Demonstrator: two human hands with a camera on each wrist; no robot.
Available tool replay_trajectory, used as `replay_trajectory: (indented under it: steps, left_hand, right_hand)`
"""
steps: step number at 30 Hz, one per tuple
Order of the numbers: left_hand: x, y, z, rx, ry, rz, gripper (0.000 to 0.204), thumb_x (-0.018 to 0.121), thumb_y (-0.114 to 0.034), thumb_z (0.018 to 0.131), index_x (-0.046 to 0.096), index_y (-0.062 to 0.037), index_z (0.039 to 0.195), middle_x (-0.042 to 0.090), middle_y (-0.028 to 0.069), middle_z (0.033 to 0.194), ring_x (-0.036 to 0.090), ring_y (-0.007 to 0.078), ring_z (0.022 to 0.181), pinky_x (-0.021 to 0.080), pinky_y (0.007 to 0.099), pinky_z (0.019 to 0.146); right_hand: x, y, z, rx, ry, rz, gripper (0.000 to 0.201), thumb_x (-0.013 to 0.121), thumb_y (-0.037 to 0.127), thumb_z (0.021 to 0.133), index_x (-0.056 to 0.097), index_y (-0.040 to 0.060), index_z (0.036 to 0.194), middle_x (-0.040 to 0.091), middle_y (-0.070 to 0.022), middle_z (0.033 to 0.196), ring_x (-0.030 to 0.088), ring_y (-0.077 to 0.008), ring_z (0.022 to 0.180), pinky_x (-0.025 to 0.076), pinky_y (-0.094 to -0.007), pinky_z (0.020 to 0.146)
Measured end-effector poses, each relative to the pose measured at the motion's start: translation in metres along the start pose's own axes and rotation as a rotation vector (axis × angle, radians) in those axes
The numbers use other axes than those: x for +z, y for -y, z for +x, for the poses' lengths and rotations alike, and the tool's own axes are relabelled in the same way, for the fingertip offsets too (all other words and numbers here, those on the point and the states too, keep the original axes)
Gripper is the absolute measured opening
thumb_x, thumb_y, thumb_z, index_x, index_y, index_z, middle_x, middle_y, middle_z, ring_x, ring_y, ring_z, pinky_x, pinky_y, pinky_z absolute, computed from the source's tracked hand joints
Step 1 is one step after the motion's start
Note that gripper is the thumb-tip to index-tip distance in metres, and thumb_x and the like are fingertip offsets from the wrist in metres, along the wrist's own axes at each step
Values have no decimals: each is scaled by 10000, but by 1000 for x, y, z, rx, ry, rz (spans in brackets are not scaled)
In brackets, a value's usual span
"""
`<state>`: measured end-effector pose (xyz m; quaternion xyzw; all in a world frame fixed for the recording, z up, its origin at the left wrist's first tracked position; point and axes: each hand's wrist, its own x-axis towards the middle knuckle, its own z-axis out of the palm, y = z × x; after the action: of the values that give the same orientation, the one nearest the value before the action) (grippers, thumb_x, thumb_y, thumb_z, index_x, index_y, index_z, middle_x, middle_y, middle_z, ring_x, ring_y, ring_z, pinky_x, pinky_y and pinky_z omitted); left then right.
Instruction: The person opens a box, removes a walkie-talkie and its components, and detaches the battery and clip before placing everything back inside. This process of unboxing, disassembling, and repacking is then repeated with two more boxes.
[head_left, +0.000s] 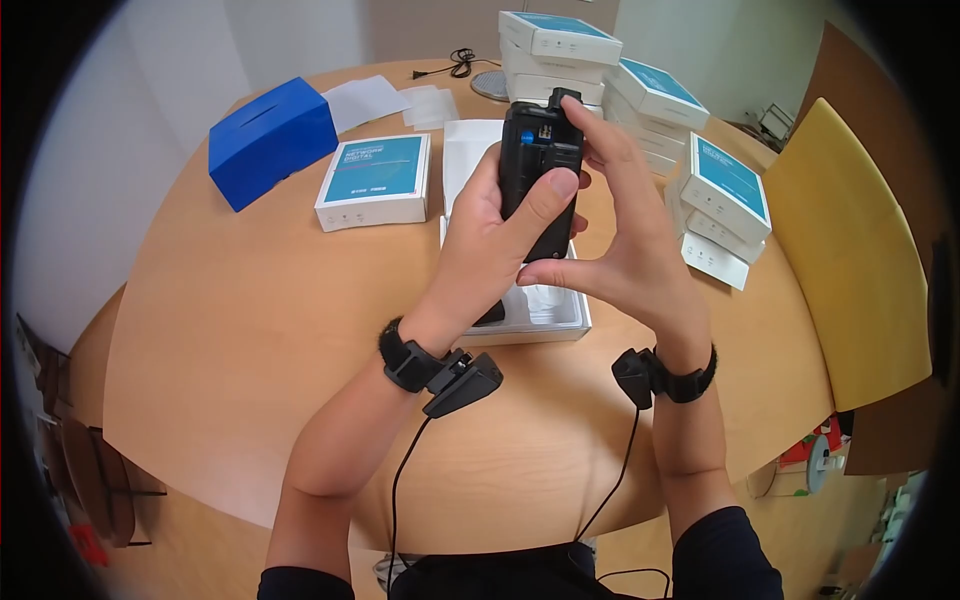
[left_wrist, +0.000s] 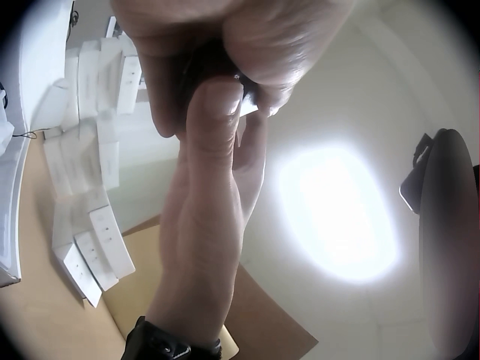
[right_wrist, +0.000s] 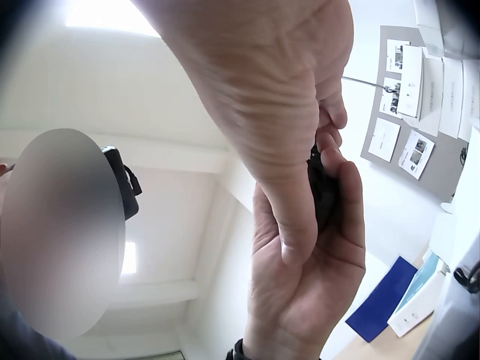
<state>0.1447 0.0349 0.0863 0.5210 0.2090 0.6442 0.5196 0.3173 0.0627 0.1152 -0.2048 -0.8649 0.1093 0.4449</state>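
Observation:
Both hands hold a black handheld device [head_left: 540,185], like a two-way radio, above an opened white box [head_left: 560,325]. A label and a blue round spot show on its upper face, and a short stub rises from its top. My left hand [head_left: 487,230] wraps its left side, the thumb lying across the front. My right hand [head_left: 635,225] spans its right side, index fingertip at the top stub and thumb at the lower end. In the left wrist view the device is mostly hidden behind the fingers. A black item [head_left: 490,315] shows inside the open box.
A closed white-and-teal box [head_left: 375,175] and a blue box [head_left: 270,140] stand at the left. Stacked boxes [head_left: 655,95] rise at the back, with more boxes [head_left: 728,190] at the right beside a yellow panel [head_left: 850,260]. Papers [head_left: 365,103] and a black cable [head_left: 460,62] lie behind.

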Motion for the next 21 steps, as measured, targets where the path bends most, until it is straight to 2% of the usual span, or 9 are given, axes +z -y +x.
replay_trajectory:
  steps: [2,5,8,11,21]
  left_hand:
    - [-2,3,1,1,-3,5,529,748,-368,1042,539,5,1355,703,110,1189,735,157,905,619,296,786]
    - [-1,6,0,-1,-20,57,584,713,-467,1045,566,-22,1393,711,130,1212,732,161,896,619,286,760]
    - [-1,7,0,-9,-20,51,587,713,-470,1045,567,-19,1391,716,128,1192,730,159,888,619,284,762]
    - [-2,4,1,-16,-11,7,525,758,-372,1036,552,16,1323,717,110,1161,737,154,889,621,290,773]
    - [-1,4,1,10,-26,7,523,765,-383,1030,573,21,1300,730,108,1128,728,145,860,618,274,750]
  right_hand:
    - [2,-3,0,2,-15,-20,1215,1044,182,583,414,112,1620,527,-154,1482,615,-329,1228,582,-401,970]
    - [5,-4,0,-15,-57,-56,1144,1039,166,593,451,97,1572,537,-153,1458,619,-321,1211,591,-401,959]
    - [6,-2,-1,48,-54,-27,1151,1039,150,592,449,64,1577,549,-128,1499,618,-291,1333,511,-412,1145]
    - [7,-2,0,22,-75,-58,1123,1032,134,599,461,58,1564,564,-126,1477,630,-289,1317,525,-406,1124]
    - [11,-2,0,-7,-114,-89,1046,1005,66,599,508,69,1519,593,-124,1440,641,-294,1284,536,-413,1103]
